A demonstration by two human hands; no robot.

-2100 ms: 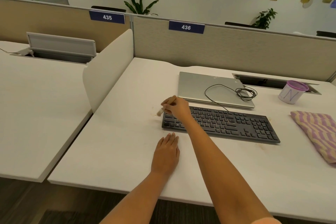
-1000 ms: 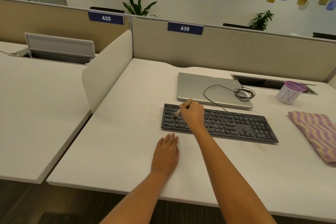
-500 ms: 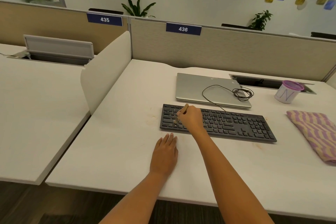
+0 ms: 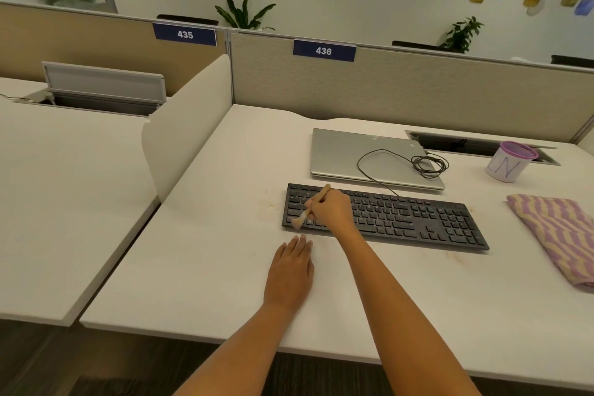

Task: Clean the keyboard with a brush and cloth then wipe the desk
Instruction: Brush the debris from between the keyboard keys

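Far beyond the right hand point(image 4: 331, 209) a beige partition point(image 4: 418, 90) bearing a blue plate marked 436 point(image 4: 324, 51) closes the back of the white desk point(image 4: 225, 267); behind it rises a white wall point(image 4: 321, 6) strewn with blue and yellow patches; potted plants point(image 4: 244, 10) show above the partition top; left of the left hand point(image 4: 291, 270) a rounded cream divider point(image 4: 189, 125) stands between this desk and a neighbouring desk point(image 4: 64, 202); nearer than both hands, dark floor point(image 4: 128, 370); the light is soft and even.

brush point(image 4: 321, 194) on black keyboard point(image 4: 401, 219), striped cloth point(image 4: 559, 235) apart

Bright, even light, soft faint shadows, wide-angle bending at edges.
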